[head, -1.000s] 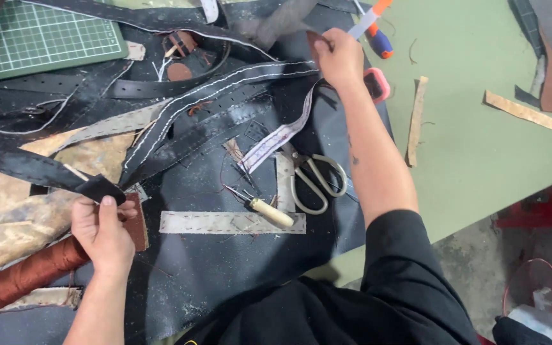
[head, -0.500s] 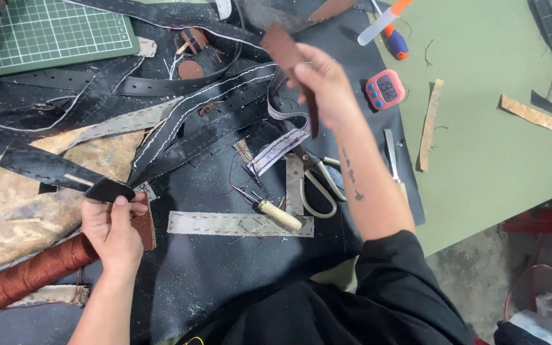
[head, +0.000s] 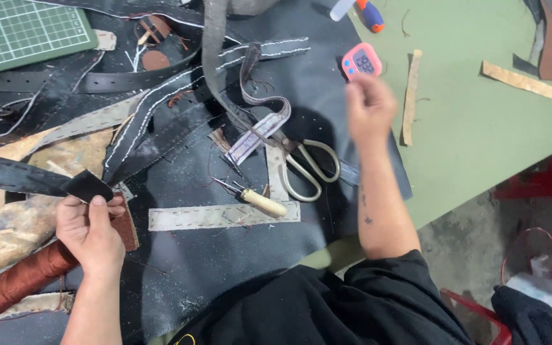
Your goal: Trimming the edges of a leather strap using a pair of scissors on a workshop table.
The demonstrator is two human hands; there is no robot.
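My left hand (head: 91, 233) sits at the lower left, pinching the cut end of a black perforated leather strap (head: 14, 176) over a small brown leather piece (head: 124, 225). My right hand (head: 369, 105) hovers blurred above the edge of the black leather sheet (head: 225, 255), just below a pink digital timer (head: 361, 62). Its fingers look curled, and the blur hides whether anything is in them. A long dark strip (head: 212, 57) runs down from the top edge toward the scissors (head: 308, 167). A wooden-handled awl (head: 257, 200) lies between my hands.
A green cutting mat (head: 27, 32) lies at the top left. A rust-coloured thread spool (head: 14, 284) sits by my left wrist. Stitched straps (head: 154, 108) cross the sheet. Tan strips (head: 410, 96) and leather scraps (head: 522, 80) lie on the green table (head: 480, 147), with an orange-and-blue tool (head: 370, 14).
My right hand, raised with a dark leather strip half a second ago, has moved right and down toward the sheet's edge. My left hand stays on the strap end.
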